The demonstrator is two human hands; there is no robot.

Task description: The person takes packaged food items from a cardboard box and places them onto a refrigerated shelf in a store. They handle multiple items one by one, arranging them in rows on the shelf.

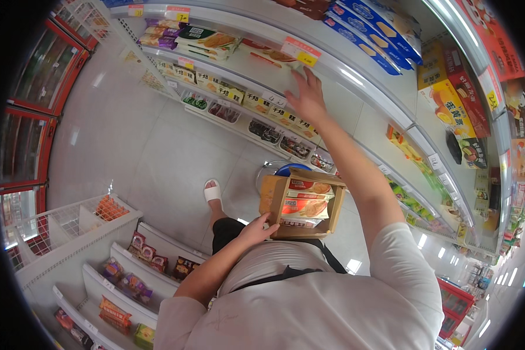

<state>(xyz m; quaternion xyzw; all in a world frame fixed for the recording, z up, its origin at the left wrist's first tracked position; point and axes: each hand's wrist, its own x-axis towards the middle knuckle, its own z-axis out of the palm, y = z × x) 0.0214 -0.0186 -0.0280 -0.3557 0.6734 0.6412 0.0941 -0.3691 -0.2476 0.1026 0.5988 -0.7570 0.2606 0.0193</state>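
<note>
My left hand [259, 229] holds the edge of an open cardboard box [340, 210] against my waist. Inside the box lie several biscuit packs [306, 208] with red, orange and white wrappers. My right hand [307, 98] reaches into a shelf, fingers apart and holding nothing. Just beyond its fingertips a red-and-white biscuit pack [269, 53] lies flat on that shelf, partly behind a price tag [301, 51]. Green-and-white biscuit packs [208, 41] are stacked to its left.
Below the shelf are a row of yellow cake packs [229, 92] and clear tubs [264, 130]. A blue round stool [294, 169] stands behind the box. Blue packs [363, 35] and yellow boxes [448, 105] fill the right shelves. Another shelf unit [76, 234] rises at lower left.
</note>
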